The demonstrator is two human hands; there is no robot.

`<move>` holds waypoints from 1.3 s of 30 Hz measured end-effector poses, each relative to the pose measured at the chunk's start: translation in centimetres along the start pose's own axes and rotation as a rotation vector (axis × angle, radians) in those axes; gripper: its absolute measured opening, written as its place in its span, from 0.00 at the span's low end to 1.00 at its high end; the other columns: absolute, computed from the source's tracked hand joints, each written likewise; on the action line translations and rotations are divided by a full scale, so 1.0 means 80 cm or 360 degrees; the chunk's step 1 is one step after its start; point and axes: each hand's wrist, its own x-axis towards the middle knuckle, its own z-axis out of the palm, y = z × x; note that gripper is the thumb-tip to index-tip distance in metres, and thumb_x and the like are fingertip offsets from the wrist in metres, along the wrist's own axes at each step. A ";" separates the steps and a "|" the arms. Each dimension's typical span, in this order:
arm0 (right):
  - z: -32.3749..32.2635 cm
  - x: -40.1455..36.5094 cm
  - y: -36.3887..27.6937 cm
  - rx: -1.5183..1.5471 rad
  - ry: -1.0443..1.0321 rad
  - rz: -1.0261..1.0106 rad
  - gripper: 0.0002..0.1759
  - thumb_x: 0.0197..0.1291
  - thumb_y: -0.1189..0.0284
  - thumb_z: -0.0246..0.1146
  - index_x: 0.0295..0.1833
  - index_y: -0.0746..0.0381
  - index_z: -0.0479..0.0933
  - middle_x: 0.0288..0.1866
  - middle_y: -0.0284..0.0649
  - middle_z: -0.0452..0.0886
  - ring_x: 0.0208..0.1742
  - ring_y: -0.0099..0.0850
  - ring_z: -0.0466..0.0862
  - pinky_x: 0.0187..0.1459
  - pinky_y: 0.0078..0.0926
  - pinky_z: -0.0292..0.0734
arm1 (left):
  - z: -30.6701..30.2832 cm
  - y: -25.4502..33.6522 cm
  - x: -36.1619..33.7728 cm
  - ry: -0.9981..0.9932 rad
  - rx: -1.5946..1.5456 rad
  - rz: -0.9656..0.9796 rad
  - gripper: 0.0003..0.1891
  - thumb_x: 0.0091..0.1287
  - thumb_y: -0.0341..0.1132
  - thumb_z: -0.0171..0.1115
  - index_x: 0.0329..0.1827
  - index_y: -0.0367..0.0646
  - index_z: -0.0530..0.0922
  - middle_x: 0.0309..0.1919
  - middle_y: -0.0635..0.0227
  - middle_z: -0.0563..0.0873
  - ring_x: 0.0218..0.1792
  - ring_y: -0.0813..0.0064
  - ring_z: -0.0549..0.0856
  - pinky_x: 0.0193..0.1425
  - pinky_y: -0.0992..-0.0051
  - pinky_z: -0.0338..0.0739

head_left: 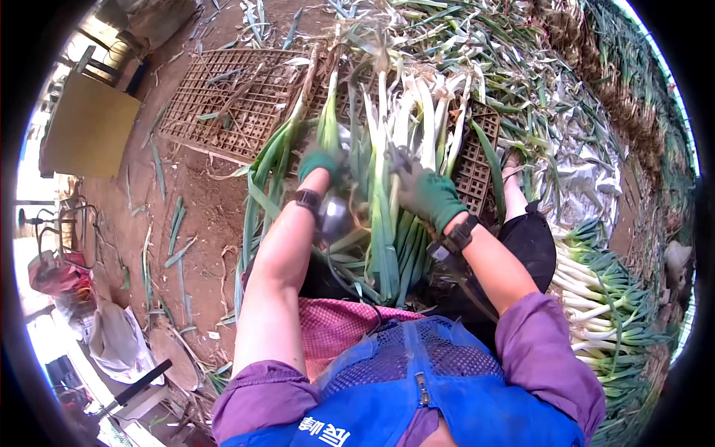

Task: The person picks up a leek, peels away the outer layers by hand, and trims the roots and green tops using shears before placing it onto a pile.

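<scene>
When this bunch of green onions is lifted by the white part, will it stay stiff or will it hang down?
Likely floppy at the leaf end: the leaves of the green onion bunch bend and sag. The white stalks look stiffer, lying straight past the left hand and right hand. It seems bulky, so probably best held by both.

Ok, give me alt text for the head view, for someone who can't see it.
Both green-gloved hands, left hand and right hand, grip a bundle of leeks over a lattice tray on bare earth. A pile of leeks lies to the person's right.
</scene>
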 end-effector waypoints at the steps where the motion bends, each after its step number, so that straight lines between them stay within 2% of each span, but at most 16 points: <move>1: -0.002 -0.009 -0.005 0.0042 -0.0028 0.0033 0.39 0.62 0.69 0.53 0.81 0.54 0.57 0.52 0.51 0.82 0.33 0.34 0.82 0.41 0.36 0.81 | 0.000 0.000 0.003 -0.0211 -0.0034 -0.0078 0.36 0.58 0.54 0.67 0.63 0.37 0.75 0.60 0.44 0.81 0.61 0.49 0.82 0.64 0.59 0.77; 3: -0.005 -0.024 -0.009 0.0460 0.0079 0.0199 0.34 0.59 0.63 0.59 0.70 0.62 0.69 0.39 0.52 0.84 0.37 0.44 0.85 0.44 0.42 0.80 | -0.028 0.033 -0.045 -0.0180 0.0029 -0.0050 0.34 0.57 0.50 0.66 0.61 0.35 0.76 0.59 0.42 0.82 0.62 0.51 0.82 0.65 0.61 0.77; 4: 0.000 -0.029 -0.003 0.0479 0.0167 0.0161 0.32 0.57 0.61 0.61 0.67 0.64 0.71 0.37 0.53 0.84 0.38 0.46 0.85 0.44 0.43 0.80 | 0.060 -0.013 0.041 -0.0240 0.0035 -0.0021 0.33 0.57 0.48 0.67 0.62 0.35 0.76 0.57 0.43 0.83 0.57 0.54 0.85 0.60 0.64 0.80; 5: 0.005 -0.032 0.004 0.0497 0.0253 0.0124 0.32 0.56 0.60 0.62 0.63 0.66 0.73 0.34 0.53 0.84 0.39 0.49 0.85 0.45 0.44 0.79 | 0.028 0.020 0.001 -0.0326 -0.0181 0.0026 0.27 0.57 0.45 0.67 0.56 0.35 0.80 0.54 0.47 0.86 0.52 0.56 0.88 0.53 0.64 0.83; 7: 0.008 -0.041 0.015 0.0511 0.0264 0.0196 0.31 0.53 0.58 0.65 0.57 0.68 0.75 0.40 0.59 0.84 0.43 0.53 0.85 0.47 0.45 0.79 | 0.034 0.046 -0.020 -0.0697 0.1122 0.1058 0.20 0.57 0.42 0.67 0.47 0.35 0.85 0.49 0.50 0.88 0.47 0.56 0.90 0.48 0.63 0.84; 9: -0.001 -0.054 0.015 0.0569 0.0249 0.0142 0.34 0.52 0.58 0.65 0.60 0.71 0.73 0.42 0.62 0.84 0.46 0.56 0.85 0.50 0.46 0.79 | 0.049 0.067 -0.077 -0.0748 0.0695 0.0561 0.17 0.57 0.42 0.67 0.42 0.36 0.87 0.46 0.50 0.89 0.45 0.57 0.90 0.48 0.61 0.84; 16: -0.006 -0.111 -0.014 0.0521 -0.0145 -0.0007 0.30 0.51 0.58 0.66 0.56 0.65 0.75 0.41 0.58 0.85 0.46 0.54 0.85 0.49 0.44 0.79 | 0.027 0.053 -0.148 -0.0915 0.0357 0.0873 0.23 0.59 0.42 0.66 0.57 0.45 0.82 0.47 0.52 0.88 0.48 0.55 0.88 0.53 0.61 0.83; 19: -0.005 -0.107 -0.023 0.0423 -0.0152 0.0022 0.30 0.51 0.58 0.66 0.57 0.65 0.75 0.42 0.59 0.85 0.47 0.54 0.85 0.51 0.44 0.79 | 0.090 0.014 -0.112 -0.0682 0.0425 0.1027 0.16 0.59 0.36 0.67 0.48 0.41 0.85 0.46 0.54 0.89 0.45 0.55 0.89 0.47 0.62 0.84; 22: -0.011 -0.079 -0.020 0.0353 -0.0092 -0.0004 0.31 0.53 0.56 0.66 0.57 0.66 0.76 0.44 0.58 0.85 0.48 0.53 0.86 0.53 0.43 0.79 | 0.054 0.043 -0.134 -0.0918 0.0667 0.0875 0.14 0.60 0.38 0.66 0.46 0.41 0.87 0.42 0.56 0.89 0.41 0.57 0.89 0.45 0.63 0.83; 25: -0.007 -0.021 -0.008 0.0238 -0.0017 0.0001 0.31 0.57 0.56 0.61 0.67 0.55 0.72 0.39 0.53 0.85 0.41 0.49 0.87 0.48 0.45 0.80 | 0.032 0.055 -0.151 -0.1102 0.0778 0.0920 0.16 0.58 0.41 0.68 0.45 0.40 0.87 0.41 0.57 0.90 0.39 0.60 0.90 0.41 0.62 0.83; 26: -0.026 -0.003 -0.021 0.0316 -0.0225 0.0126 0.27 0.60 0.58 0.56 0.65 0.53 0.74 0.36 0.50 0.85 0.37 0.43 0.86 0.46 0.42 0.80 | 0.025 0.057 -0.159 -0.1008 0.0724 0.0835 0.16 0.59 0.41 0.68 0.45 0.41 0.87 0.41 0.56 0.90 0.39 0.59 0.90 0.41 0.62 0.84; 27: -0.041 0.004 -0.033 0.0345 -0.0102 -0.0011 0.25 0.61 0.60 0.54 0.64 0.50 0.75 0.34 0.46 0.84 0.34 0.38 0.85 0.44 0.39 0.80 | 0.023 0.056 -0.163 -0.0915 0.0668 0.0751 0.16 0.59 0.41 0.68 0.46 0.41 0.88 0.41 0.56 0.90 0.40 0.59 0.90 0.41 0.61 0.84; 29: -0.059 0.024 -0.043 0.0213 -0.0080 -0.0016 0.24 0.61 0.61 0.53 0.63 0.54 0.75 0.34 0.46 0.84 0.34 0.38 0.84 0.42 0.38 0.80 | 0.026 0.050 -0.161 -0.0904 0.0679 0.0785 0.16 0.59 0.41 0.68 0.46 0.43 0.88 0.43 0.57 0.90 0.40 0.58 0.90 0.41 0.61 0.84; 31: -0.077 0.048 -0.051 0.0245 -0.0223 0.0189 0.26 0.62 0.61 0.53 0.58 0.69 0.75 0.34 0.46 0.84 0.32 0.39 0.84 0.39 0.38 0.79 | 0.027 0.051 -0.161 -0.0915 0.0711 0.0808 0.16 0.59 0.41 0.68 0.46 0.43 0.88 0.43 0.58 0.90 0.40 0.58 0.90 0.41 0.61 0.84; 35: -0.069 0.121 -0.032 0.0184 0.0059 0.0323 0.29 0.59 0.57 0.59 0.57 0.71 0.75 0.35 0.51 0.85 0.34 0.42 0.86 0.40 0.39 0.80 | 0.027 0.054 -0.163 -0.1006 0.0658 0.0766 0.18 0.60 0.40 0.66 0.45 0.35 0.86 0.43 0.44 0.88 0.46 0.49 0.89 0.48 0.58 0.84; 39: -0.058 0.105 -0.029 0.0301 -0.0052 0.0334 0.26 0.61 0.59 0.57 0.54 0.71 0.76 0.32 0.47 0.85 0.33 0.39 0.85 0.38 0.38 0.80 | 0.014 0.056 -0.161 -0.1063 0.0579 0.0828 0.25 0.62 0.52 0.62 0.48 0.37 0.85 0.46 0.47 0.88 0.47 0.50 0.88 0.53 0.59 0.82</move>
